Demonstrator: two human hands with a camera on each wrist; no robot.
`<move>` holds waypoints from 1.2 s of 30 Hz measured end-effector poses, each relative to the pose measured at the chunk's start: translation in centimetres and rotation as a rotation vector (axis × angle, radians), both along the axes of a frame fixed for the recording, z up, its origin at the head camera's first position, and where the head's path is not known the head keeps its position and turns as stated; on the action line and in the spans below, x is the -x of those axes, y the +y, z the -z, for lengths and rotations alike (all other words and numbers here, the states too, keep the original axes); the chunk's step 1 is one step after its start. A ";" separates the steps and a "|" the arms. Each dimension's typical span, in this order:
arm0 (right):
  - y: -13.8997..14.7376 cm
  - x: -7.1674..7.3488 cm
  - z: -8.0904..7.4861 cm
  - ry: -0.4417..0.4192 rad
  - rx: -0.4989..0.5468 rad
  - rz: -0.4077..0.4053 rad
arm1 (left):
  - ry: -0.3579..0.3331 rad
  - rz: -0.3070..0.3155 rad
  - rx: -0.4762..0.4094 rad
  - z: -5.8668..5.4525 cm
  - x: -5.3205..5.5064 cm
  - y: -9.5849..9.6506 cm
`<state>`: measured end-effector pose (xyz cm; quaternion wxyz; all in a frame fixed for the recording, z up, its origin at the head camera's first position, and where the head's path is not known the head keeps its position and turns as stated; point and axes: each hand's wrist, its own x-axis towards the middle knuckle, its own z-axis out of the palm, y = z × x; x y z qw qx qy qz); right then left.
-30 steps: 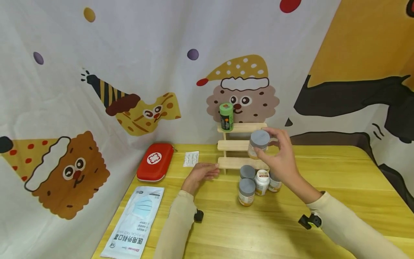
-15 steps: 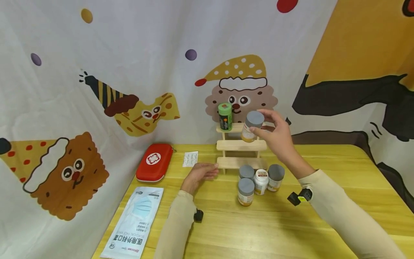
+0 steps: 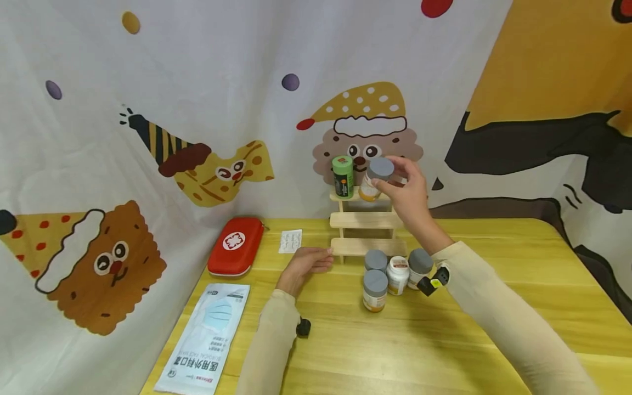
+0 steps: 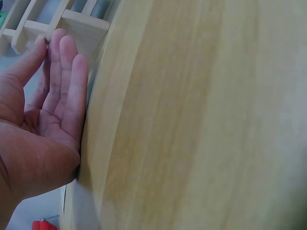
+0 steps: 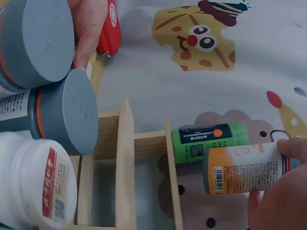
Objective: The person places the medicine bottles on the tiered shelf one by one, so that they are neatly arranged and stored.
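Near the top of a stepped wooden rack (image 3: 365,220), my right hand (image 3: 410,189) grips a pill bottle with a grey lid (image 3: 380,167). The bottle tilts slightly, close beside a green-capped bottle (image 3: 343,178) standing on the top step. In the right wrist view, the held bottle (image 5: 247,167) shows an orange and white label, its base out past the top board's edge. My left hand (image 3: 308,264) rests at the rack's lower left end. The left wrist view shows its thumb and forefinger pinching the end of the lowest step (image 4: 85,26).
Before the rack stand several bottles: grey-lidded ones (image 3: 375,282) and a white one (image 3: 398,274). To the left lie a red first-aid case (image 3: 237,247), a small paper note (image 3: 290,241) and a face mask packet (image 3: 203,337). A printed curtain (image 3: 222,71) hangs behind the table.
My right hand has raised the grey-lidded bottle from in front of the lower steps up to the top step and leftward, toward the green bottle. The left hand has stayed put.
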<state>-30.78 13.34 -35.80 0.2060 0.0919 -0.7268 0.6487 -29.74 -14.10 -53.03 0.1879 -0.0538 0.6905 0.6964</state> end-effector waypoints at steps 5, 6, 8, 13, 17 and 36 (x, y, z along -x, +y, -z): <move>-0.2 1.0 0.5 -0.054 0.071 0.012 | 0.002 0.003 0.014 0.2 0.2 0.0; -0.1 1.2 0.6 -0.060 0.077 0.015 | 0.003 0.007 0.021 0.2 0.2 0.1; -0.2 1.6 0.8 -0.076 0.076 0.022 | -0.001 0.008 0.027 0.1 0.1 0.1; -0.2 2.6 1.3 -0.112 0.065 0.042 | -0.003 0.004 0.025 -0.1 0.0 0.2; -0.3 3.3 1.7 -0.123 0.069 0.051 | -0.009 -0.002 0.024 -0.1 0.0 0.2; -1.3 5.6 1.3 -0.066 -0.138 0.113 | -0.014 -0.017 0.021 -0.3 0.0 0.2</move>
